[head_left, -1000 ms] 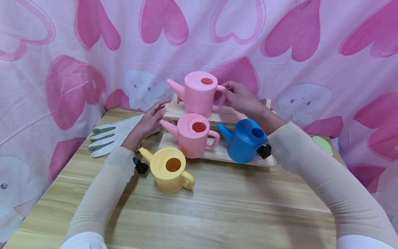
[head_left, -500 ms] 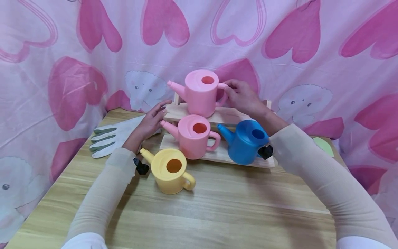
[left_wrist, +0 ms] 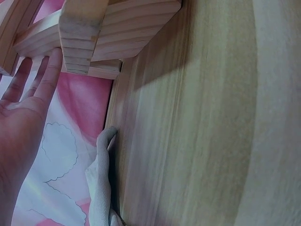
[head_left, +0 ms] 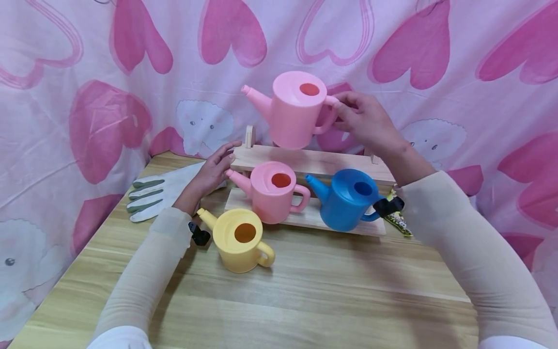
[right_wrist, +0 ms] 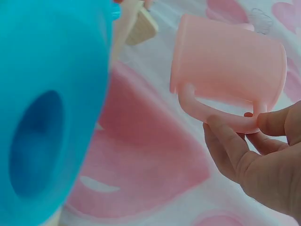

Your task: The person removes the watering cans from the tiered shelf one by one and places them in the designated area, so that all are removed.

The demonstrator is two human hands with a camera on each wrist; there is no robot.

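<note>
My right hand (head_left: 370,118) pinches the handle of a pink watering can (head_left: 294,114), held upright above the top shelf of a small wooden stand (head_left: 314,161). In the right wrist view, thumb and fingers close round that pink handle (right_wrist: 221,117). At the left end of the top shelf rests my left hand (head_left: 211,172), its fingers fairly straight; the left wrist view shows those fingers (left_wrist: 47,82) against the wood. On the lower shelf stand a second pink watering can (head_left: 270,198) and a blue watering can (head_left: 346,203). A yellow watering can (head_left: 235,247) is on the table before them.
A white and green work glove (head_left: 152,194) lies on the wooden table (head_left: 314,295) left of the stand. Patterned cloth (head_left: 398,223) shows behind the right wrist. A pink heart-print curtain (head_left: 279,29) hangs close behind the stand.
The right hand has raised the pink watering can off the top shelf, moving it up and slightly right. My left hand stays at the shelf's end; the other cans have not moved.
</note>
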